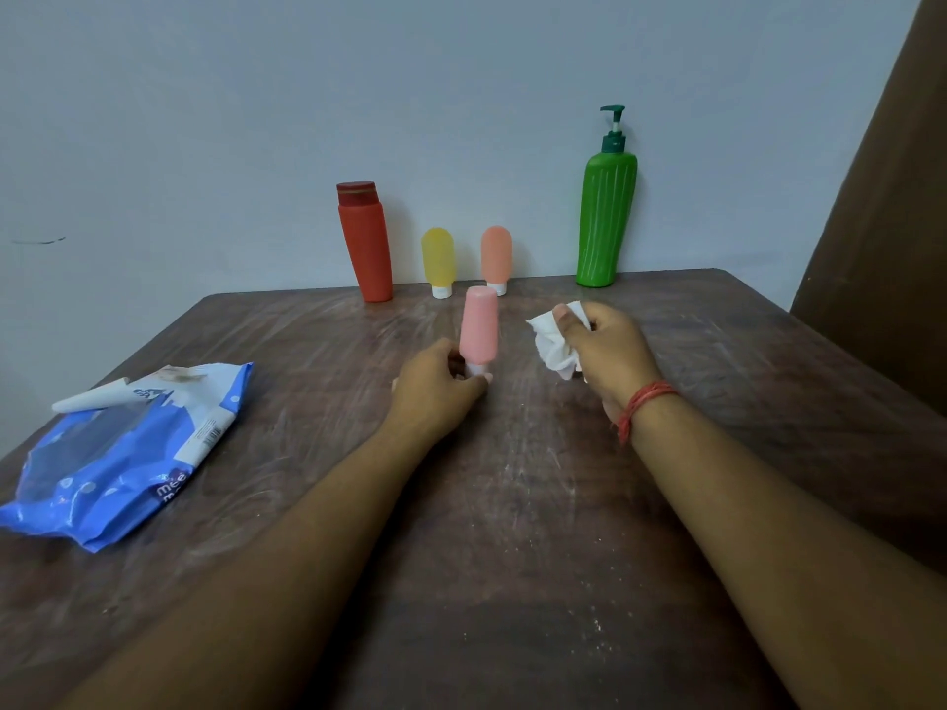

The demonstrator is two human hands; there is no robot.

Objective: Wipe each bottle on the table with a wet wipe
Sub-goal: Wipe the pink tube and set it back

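A small pink bottle stands upright on its white cap near the middle of the wooden table. My left hand pinches it at the cap. My right hand holds a crumpled white wet wipe just right of the pink bottle, not touching it. Along the far edge by the wall stand a red bottle, a small yellow bottle, a small orange bottle and a tall green pump bottle.
A blue pack of wet wipes lies at the table's left side with its flap lifted. A brown curtain hangs at the right. The grey wall stands right behind the row of bottles.
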